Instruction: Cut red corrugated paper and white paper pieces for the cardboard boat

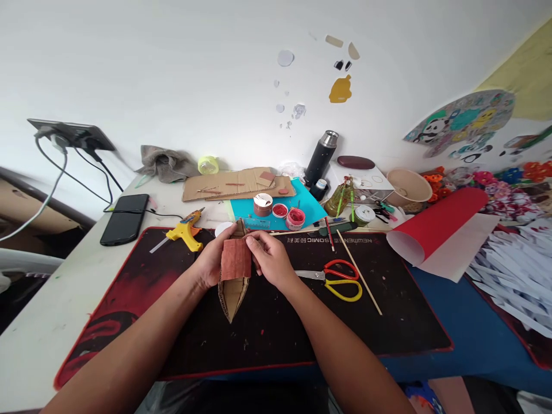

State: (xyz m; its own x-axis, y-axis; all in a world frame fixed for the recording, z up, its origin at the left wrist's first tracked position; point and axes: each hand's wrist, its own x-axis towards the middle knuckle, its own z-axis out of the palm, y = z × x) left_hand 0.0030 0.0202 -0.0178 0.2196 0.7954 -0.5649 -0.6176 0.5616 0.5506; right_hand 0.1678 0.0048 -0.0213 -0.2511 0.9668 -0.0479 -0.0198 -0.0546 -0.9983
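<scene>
A small cardboard boat (232,293) with pointed ends is held up over the black desk mat, and a reddish-brown panel (236,260) covers its middle. My left hand (212,259) is closed round the boat's left side. At the panel's upper right edge, the fingers of my right hand (268,256) are pressed together on the boat; the fingertips are partly hidden. To the left lies a yellow hot glue gun (185,231) with a glue stick in its back. Scissors (340,280) with one red and one yellow handle rest on the mat to the right.
Beyond the boat, paint jars (295,219) stand on a blue sheet (311,202) near cardboard pieces (207,187). A phone (125,219) lies at left. A thin wooden stick (362,277), a thermos (321,156) and a red paper roll (448,221) are at right.
</scene>
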